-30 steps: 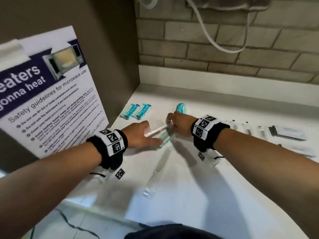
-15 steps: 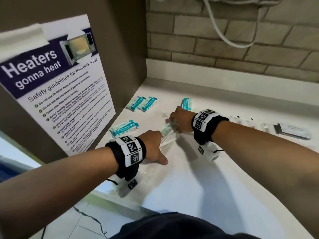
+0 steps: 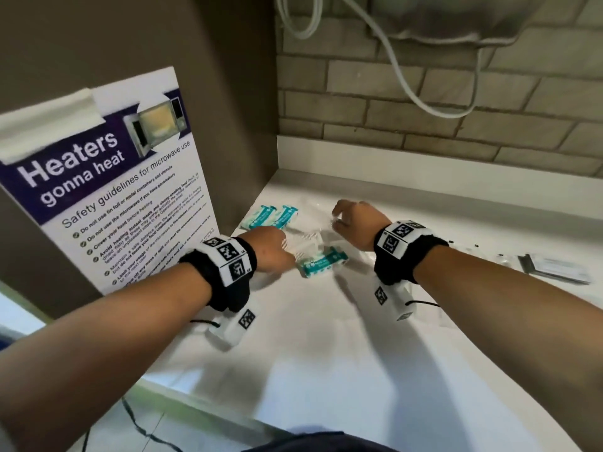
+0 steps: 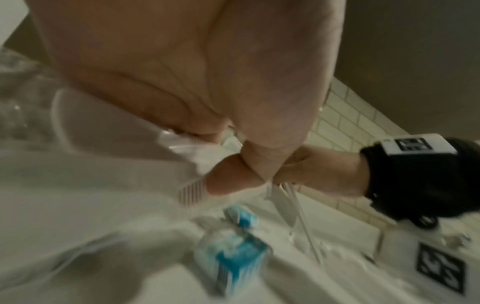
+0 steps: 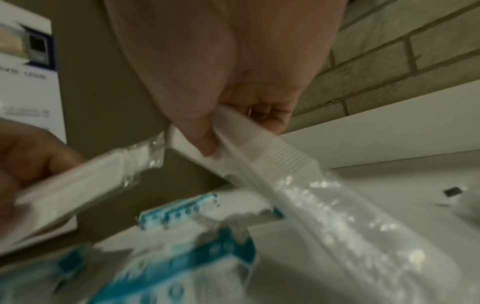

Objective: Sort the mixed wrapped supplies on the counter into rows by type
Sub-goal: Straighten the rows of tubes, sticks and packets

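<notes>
Left hand (image 3: 272,247) is low over the white counter (image 3: 326,353), fingers and thumb pinched on a white plastic comb in a clear wrapper (image 3: 301,244); left wrist view shows the thumb pressed on the comb's teeth end. Right hand (image 3: 354,223) is a bit further back & to the right, fingers curled, thumb pinching a second white comb in a clear crinkly wrapper (image 5: 262,144); its wrapper tail trails down toward the counter. The two hands are near each other, not touching.

Just under/between them lies a teal-and-white wrapped packet (image 3: 321,264), flat on the counter, tilted diagonally. Further back, near the brown side wall, two more teal-and-white wrapped packets (image 3: 272,216) lie side by side, touching or nearly so. Far right on the counter: a flat white packet with a dark end (image 3: 554,267), plus a few small clear-wrapped items (image 3: 473,251) beside it, too blurry to ID, prob. small sachets.

A microwave safety poster (image 3: 107,187) is taped on the left panel. A white cable (image 3: 408,83) hangs on the brick wall behind.
</notes>
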Demonstrator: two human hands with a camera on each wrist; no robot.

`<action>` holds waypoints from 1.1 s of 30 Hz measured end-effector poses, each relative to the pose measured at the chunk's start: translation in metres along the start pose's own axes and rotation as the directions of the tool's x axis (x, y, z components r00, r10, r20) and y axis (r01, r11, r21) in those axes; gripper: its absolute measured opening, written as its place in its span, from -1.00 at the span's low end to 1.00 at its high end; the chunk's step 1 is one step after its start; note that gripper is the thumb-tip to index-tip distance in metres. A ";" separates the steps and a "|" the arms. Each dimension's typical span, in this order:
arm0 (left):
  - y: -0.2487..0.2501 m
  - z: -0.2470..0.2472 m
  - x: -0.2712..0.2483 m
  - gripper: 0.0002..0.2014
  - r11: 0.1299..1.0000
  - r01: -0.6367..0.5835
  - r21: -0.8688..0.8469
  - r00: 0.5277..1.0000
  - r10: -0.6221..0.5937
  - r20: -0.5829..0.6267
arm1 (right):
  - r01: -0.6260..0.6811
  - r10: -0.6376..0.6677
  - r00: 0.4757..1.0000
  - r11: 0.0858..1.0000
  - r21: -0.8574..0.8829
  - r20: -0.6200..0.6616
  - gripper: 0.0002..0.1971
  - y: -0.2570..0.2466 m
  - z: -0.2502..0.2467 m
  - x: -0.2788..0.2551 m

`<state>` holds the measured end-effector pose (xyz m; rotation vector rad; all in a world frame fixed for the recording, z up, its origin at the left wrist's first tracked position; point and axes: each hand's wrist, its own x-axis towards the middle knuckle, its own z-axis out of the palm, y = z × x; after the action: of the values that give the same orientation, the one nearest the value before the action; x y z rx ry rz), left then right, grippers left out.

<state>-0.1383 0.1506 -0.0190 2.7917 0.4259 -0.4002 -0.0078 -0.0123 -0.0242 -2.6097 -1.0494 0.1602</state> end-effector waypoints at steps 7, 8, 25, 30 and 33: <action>0.016 -0.027 0.048 -0.75 0.903 -0.033 -0.428 0.981 -0.053 -0.186 | -0.215 0.302 0.945 0.863 0.458 -0.125 -0.62 0.009 -0.040 0.026; 0.022 -0.027 0.054 -0.75 0.889 -0.050 -0.454 0.982 -0.039 -0.184 | -0.221 0.334 0.935 0.816 0.535 -0.123 -0.62 0.012 -0.041 0.027; 0.064 0.010 0.126 -0.69 0.998 -0.065 0.014 0.998 0.065 -0.001 | -0.401 0.432 0.900 0.765 0.503 0.060 -0.65 0.060 -0.009 0.016; 0.047 0.004 0.128 -0.63 0.998 -0.017 0.060 0.999 0.015 0.031 | -0.432 0.455 0.886 0.735 0.523 0.092 -0.69 0.054 0.000 0.024; 0.033 -0.004 0.124 -0.58 0.997 0.017 0.069 0.999 -0.020 0.042 | -0.425 0.439 0.892 0.730 0.535 0.110 -0.69 0.049 0.003 0.025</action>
<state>-0.0128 0.1526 -0.0464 2.8418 0.4365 -0.4864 0.0415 -0.0271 -0.0435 -2.2508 -0.2825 0.4630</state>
